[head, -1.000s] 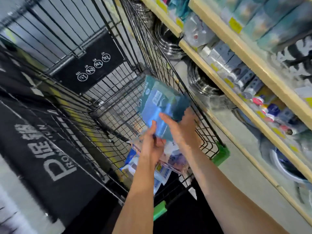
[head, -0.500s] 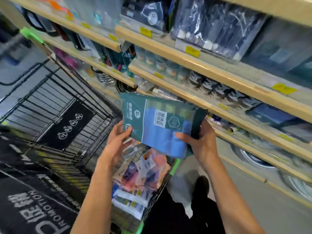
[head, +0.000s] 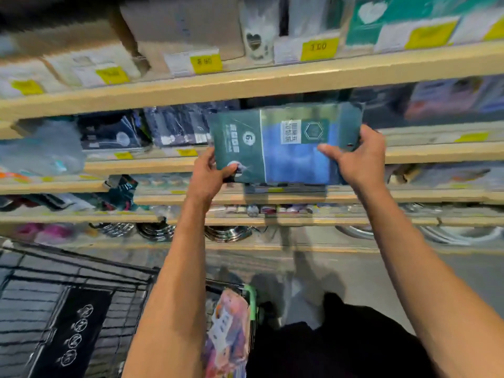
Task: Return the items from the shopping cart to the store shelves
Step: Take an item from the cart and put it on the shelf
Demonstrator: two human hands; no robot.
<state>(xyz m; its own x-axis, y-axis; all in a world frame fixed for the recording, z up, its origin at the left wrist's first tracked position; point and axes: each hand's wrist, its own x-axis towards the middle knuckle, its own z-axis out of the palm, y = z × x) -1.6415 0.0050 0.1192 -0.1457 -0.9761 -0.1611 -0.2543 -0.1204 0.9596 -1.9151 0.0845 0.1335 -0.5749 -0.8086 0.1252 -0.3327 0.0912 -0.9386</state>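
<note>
A flat teal packet with blue cloths showing through its window [head: 286, 148] is held up in front of the middle shelf. My left hand [head: 207, 175] grips its lower left corner, and my right hand [head: 357, 159] grips its right side. The black wire shopping cart [head: 81, 276] stands at the lower left, with a pink packet [head: 231, 323] still lying in it. The wooden store shelves [head: 272, 77] fill the upper half of the view.
Dark packets [head: 174, 126] lie on the shelf left of the teal packet. Yellow price tags [head: 206, 62] line the shelf edges. Metal bowls [head: 226, 233] sit on the bottom shelf. Grey floor runs below the shelves at the right.
Both hands lifted the teal packet out of the cart and raised it to the middle shelf. The view swung up from the cart to face the shelves.
</note>
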